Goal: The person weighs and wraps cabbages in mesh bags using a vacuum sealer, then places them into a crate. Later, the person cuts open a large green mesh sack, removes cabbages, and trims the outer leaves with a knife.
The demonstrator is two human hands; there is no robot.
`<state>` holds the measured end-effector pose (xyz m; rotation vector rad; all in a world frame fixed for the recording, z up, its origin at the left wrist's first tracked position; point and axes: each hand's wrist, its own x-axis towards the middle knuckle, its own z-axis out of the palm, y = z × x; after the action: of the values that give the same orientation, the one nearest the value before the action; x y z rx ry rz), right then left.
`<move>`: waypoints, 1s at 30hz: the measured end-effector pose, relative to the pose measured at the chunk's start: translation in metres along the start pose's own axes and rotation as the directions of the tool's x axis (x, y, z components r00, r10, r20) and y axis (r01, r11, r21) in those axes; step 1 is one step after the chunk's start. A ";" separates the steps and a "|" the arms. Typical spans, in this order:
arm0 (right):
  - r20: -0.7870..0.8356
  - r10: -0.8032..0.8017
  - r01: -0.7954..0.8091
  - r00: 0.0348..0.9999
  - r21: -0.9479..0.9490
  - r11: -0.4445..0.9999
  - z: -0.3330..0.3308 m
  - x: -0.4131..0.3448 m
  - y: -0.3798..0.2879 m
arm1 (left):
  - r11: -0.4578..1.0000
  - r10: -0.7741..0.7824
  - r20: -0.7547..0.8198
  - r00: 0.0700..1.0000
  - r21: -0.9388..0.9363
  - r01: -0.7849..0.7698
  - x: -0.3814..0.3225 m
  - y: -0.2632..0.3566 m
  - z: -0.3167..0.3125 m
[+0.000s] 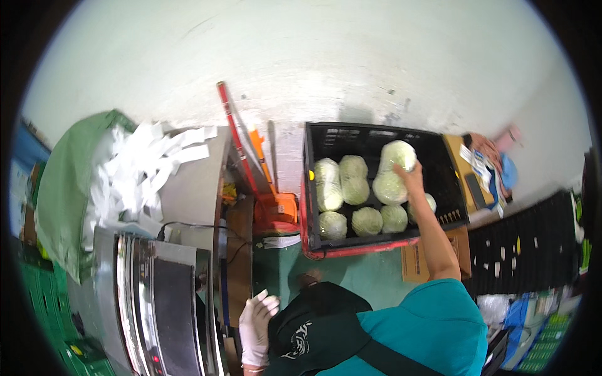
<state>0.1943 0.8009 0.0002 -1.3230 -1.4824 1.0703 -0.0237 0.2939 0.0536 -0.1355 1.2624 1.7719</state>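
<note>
My right hand [412, 178] reaches over a black plastic crate [430, 141] and grips a plastic-wrapped pale green cabbage bundle [394, 175] by its right side. Two similar long wrapped bundles, a left one [328, 184] and a right one [354, 180], lie along the crate's left half. Along the near side are several rounder wrapped cabbages [367, 221], one partly hidden behind my forearm. My left hand [256, 319], in a white glove, hangs beside my dark apron [310, 324] with fingers loosely curled and nothing visible in it.
The crate stands on a red base [362, 250] against the wall. Left of it are an orange dustpan [281, 207] and a red pole [235, 127]. A machine [174, 301] and a table with white strips [136, 174] stand left. A cardboard box [414, 265] sits below right.
</note>
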 end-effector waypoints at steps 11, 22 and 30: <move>0.319 -0.096 0.208 0.943 -0.340 0.917 0.091 0.036 0.109 | 0.984 0.176 -0.432 0.884 0.049 -0.172 -0.128 -0.005 -0.079; 0.421 -0.372 0.502 0.827 -0.256 0.826 0.213 -0.083 -0.057 | 0.642 0.463 -0.881 -0.093 0.406 -0.650 -0.280 -0.009 -0.275; 0.561 -0.247 0.459 0.790 -0.276 0.844 0.259 -0.226 -0.161 | 0.828 0.284 -0.860 -0.423 0.442 -0.345 -0.414 0.015 -0.566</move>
<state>-0.0810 0.5495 0.0743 -0.9738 -2.3539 0.9211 -0.0241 -0.4071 0.0296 -1.9238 2.7022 2.0502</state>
